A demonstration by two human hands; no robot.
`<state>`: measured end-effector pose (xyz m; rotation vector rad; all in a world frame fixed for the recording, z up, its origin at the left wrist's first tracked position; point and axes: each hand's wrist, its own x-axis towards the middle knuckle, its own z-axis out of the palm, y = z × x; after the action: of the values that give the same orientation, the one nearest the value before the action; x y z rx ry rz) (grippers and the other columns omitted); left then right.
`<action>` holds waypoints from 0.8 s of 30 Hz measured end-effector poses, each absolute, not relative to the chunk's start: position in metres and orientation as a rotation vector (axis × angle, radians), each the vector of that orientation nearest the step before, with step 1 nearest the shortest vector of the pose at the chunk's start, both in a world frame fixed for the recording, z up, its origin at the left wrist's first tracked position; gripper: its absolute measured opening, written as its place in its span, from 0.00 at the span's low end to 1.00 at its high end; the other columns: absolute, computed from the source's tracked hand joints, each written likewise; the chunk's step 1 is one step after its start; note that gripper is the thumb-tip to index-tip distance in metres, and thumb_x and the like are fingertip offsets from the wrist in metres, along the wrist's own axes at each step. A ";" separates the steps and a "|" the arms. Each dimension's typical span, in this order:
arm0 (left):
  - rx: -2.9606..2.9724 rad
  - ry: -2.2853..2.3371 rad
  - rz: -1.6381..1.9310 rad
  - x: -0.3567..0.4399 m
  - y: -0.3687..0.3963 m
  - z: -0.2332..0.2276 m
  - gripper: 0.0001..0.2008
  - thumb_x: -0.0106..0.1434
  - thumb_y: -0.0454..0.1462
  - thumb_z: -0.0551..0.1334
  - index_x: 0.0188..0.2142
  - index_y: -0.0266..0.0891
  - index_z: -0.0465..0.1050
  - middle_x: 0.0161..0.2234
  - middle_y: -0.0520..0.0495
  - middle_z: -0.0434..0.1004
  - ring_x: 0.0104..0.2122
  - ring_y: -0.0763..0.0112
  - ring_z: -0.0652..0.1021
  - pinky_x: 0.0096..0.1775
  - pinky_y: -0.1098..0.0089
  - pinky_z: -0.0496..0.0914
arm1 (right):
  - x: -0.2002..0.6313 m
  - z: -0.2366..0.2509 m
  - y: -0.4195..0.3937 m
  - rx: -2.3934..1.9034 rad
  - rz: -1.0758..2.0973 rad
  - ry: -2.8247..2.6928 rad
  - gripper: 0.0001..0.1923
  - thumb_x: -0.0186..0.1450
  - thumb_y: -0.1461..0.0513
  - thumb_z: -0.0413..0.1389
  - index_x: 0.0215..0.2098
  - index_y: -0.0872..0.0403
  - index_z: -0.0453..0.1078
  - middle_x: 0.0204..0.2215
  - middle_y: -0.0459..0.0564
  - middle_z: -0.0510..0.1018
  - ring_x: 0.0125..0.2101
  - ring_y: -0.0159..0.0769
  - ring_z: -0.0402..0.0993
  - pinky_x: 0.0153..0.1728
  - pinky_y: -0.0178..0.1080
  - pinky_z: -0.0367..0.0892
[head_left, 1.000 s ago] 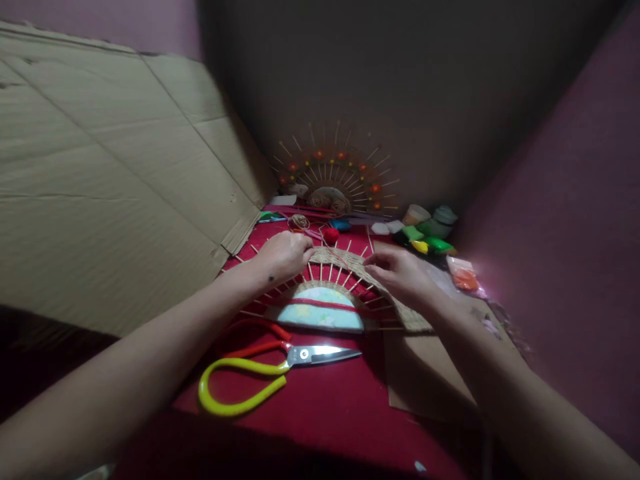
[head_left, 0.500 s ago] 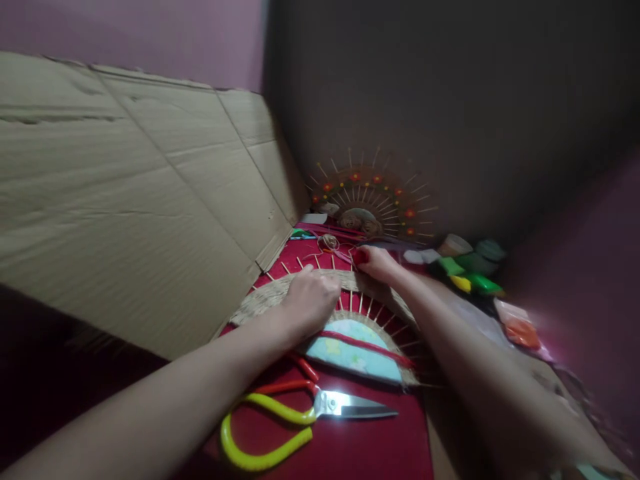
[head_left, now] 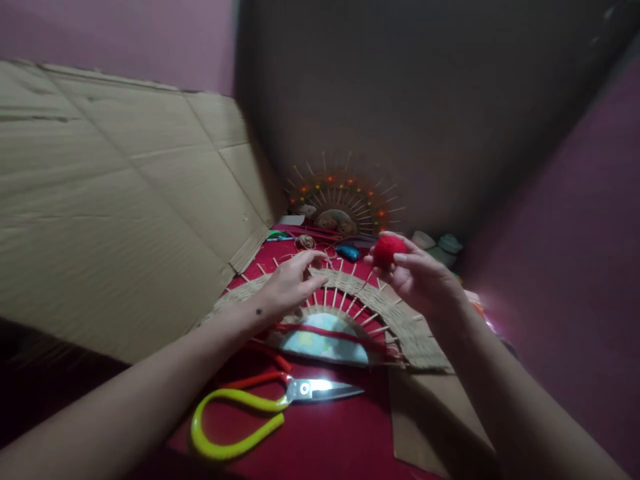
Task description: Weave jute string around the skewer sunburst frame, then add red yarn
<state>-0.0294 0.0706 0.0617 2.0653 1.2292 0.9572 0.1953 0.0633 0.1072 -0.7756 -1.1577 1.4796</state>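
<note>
My right hand [head_left: 420, 280] is lifted off the table, fingertips pinched on a small red yarn ball [head_left: 389, 250] held just above the far right edge of the woven fan piece [head_left: 345, 303]. My left hand [head_left: 287, 287] rests loose and open on the fan piece's upper left band, fingers spread over the sticks, gripping nothing. Yellow-handled scissors [head_left: 270, 403] lie on the red table [head_left: 330, 440] just near of the fan piece; a finished fan [head_left: 343, 200] leans well beyond it.
</note>
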 end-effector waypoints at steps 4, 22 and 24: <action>1.595 0.721 0.722 0.001 0.048 0.089 0.26 0.60 0.42 0.59 0.56 0.37 0.59 0.43 0.40 0.72 0.34 0.69 0.75 0.33 0.68 0.70 | 0.208 0.109 0.024 -0.661 1.513 -1.089 0.19 0.53 0.66 0.57 0.43 0.49 0.68 0.37 0.47 0.77 0.40 0.38 0.74 0.47 0.45 0.68; 1.653 0.856 0.600 0.026 0.024 0.102 0.11 0.60 0.43 0.61 0.29 0.37 0.72 0.18 0.54 0.65 0.18 0.81 0.63 0.21 0.77 0.56 | 0.249 0.065 0.010 -0.493 1.690 -0.618 0.11 0.63 0.58 0.50 0.37 0.55 0.70 0.33 0.51 0.78 0.35 0.37 0.74 0.42 0.42 0.69; 1.625 0.873 0.619 0.023 0.028 0.098 0.10 0.59 0.43 0.61 0.32 0.38 0.73 0.18 0.55 0.64 0.18 0.82 0.62 0.20 0.78 0.55 | 0.250 0.060 0.011 -0.493 1.688 -0.573 0.09 0.62 0.59 0.51 0.36 0.55 0.70 0.30 0.50 0.78 0.31 0.35 0.74 0.39 0.40 0.69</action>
<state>0.0225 0.0276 0.0984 1.6245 0.8726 0.6191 0.2501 0.0109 0.0605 -0.4932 -0.5733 1.6885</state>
